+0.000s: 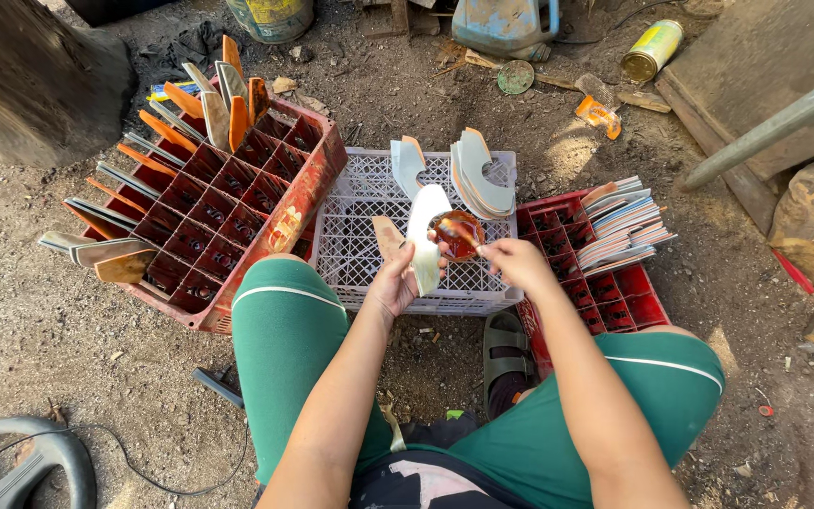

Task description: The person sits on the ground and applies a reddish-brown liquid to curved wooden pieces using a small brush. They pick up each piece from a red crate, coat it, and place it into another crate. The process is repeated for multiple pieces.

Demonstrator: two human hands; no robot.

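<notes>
The person sits low on the dirt floor [40, 320], knees apart, both hands raised over a white plastic lattice crate [360, 236]. The left hand [396, 281] is closed around the lower end of a pale, curved, flat sole-shaped piece [425, 231], held upright so its long axis runs away from the body, tilting slightly right at the top. The right hand [518, 262] pinches a thin stick or brush whose tip meets a round amber-brown glossy blob [456, 233] lying against the piece's right edge. So the piece sits just left of the right hand, nearer the left, which carries it. More pale curved pieces [480, 174] stand in the crate behind; red compartment crates [228, 188] flank it.
</notes>
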